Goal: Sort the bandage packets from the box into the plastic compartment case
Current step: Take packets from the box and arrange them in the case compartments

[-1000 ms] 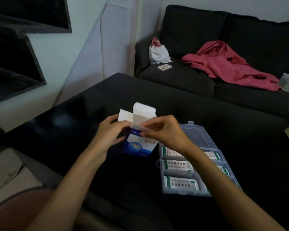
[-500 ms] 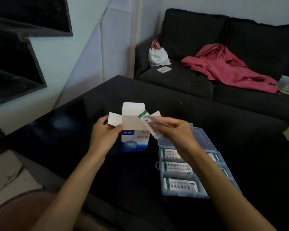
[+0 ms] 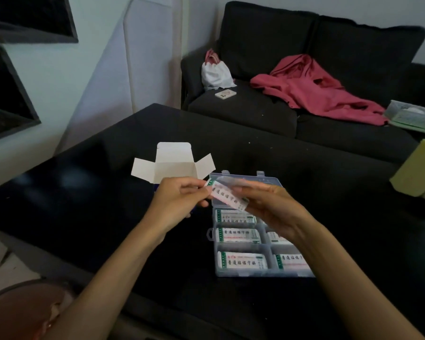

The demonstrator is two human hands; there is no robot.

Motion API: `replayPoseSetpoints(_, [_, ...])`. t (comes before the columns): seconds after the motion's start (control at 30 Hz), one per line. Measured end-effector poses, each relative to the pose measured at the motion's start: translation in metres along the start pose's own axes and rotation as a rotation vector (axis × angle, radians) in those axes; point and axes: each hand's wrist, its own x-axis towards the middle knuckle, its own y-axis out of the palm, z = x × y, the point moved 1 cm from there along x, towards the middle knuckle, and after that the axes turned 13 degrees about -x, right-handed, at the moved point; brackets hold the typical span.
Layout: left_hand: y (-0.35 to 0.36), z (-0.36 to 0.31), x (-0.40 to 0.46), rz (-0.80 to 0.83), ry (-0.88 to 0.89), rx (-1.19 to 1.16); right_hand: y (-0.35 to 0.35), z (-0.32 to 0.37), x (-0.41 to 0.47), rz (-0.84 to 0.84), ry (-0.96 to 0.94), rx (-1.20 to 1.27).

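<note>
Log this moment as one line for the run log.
step: packet out of box | left hand and right hand: both pinching bandage packet | box: open on table | compartment case: open, packets in several compartments

Tabletop (image 3: 103,192): lying black and glossy.
Box (image 3: 173,165): standing open-flapped just beyond the left hand (image 3: 179,202).
Compartment case (image 3: 260,272): sitting open beneath the right hand (image 3: 270,207), holding packets.

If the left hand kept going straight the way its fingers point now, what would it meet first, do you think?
The left hand points rightward, so beyond the bandage packet it pinches, it would probably meet the right hand first; depth is unclear.
</note>
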Motion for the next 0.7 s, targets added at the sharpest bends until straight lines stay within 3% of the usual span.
replayPoseSetpoints(0.17, [0.012, 0.009, 0.004, -0.055, -0.074, -0.043, -0.026, -0.008, -0.003, -0.237, 0.007, -0.085])
replayPoseSetpoints(0.33, [0.019, 0.020, 0.008, -0.016, -0.055, 0.008, -0.036, -0.019, -0.006, -0.146, 0.043, -0.029])
replayPoseSetpoints(0.6, [0.034, 0.029, 0.023, -0.023, -0.027, 0.081, -0.039, -0.018, -0.003, 0.069, 0.127, 0.347])
replayPoseSetpoints(0.7, [0.038, 0.034, 0.027, -0.039, 0.061, 0.248, -0.039, -0.014, -0.002, 0.004, 0.118, 0.242])
